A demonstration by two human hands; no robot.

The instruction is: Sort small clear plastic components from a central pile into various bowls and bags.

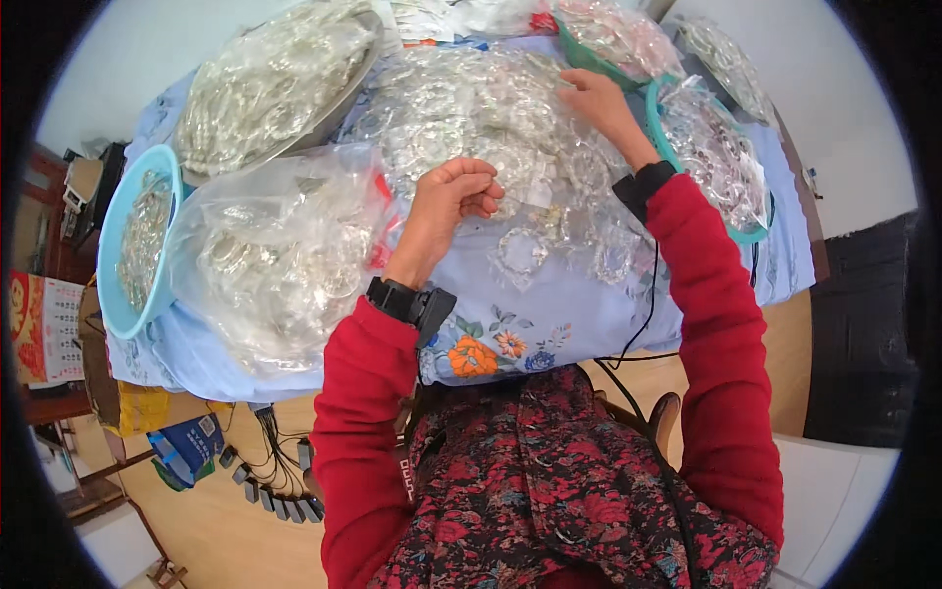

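A broad pile of small clear plastic bags (442, 98) with silvery bracelet-like pieces covers the middle of the table. My left hand (453, 201) is closed in a pinch at the pile's near side, on what looks like a clear plastic bag (525, 203); its contents are hard to make out. Farther off and to the right, my right hand (597, 103) lies over the pile's far right part, fingers a little bent and apart, with nothing plainly held. Just in front of the left hand's bag, a bagged ring-shaped bracelet (520, 253) rests on the flowered cloth.
Left of my left hand sits a large filled plastic bag (285, 255), beside a light-blue basin (110, 245). A big heaped metal bowl (343, 110) stands behind. Teal baskets (654, 123) of bagged pieces line the right. A black cable (643, 339) hangs over the table's front edge (549, 378).
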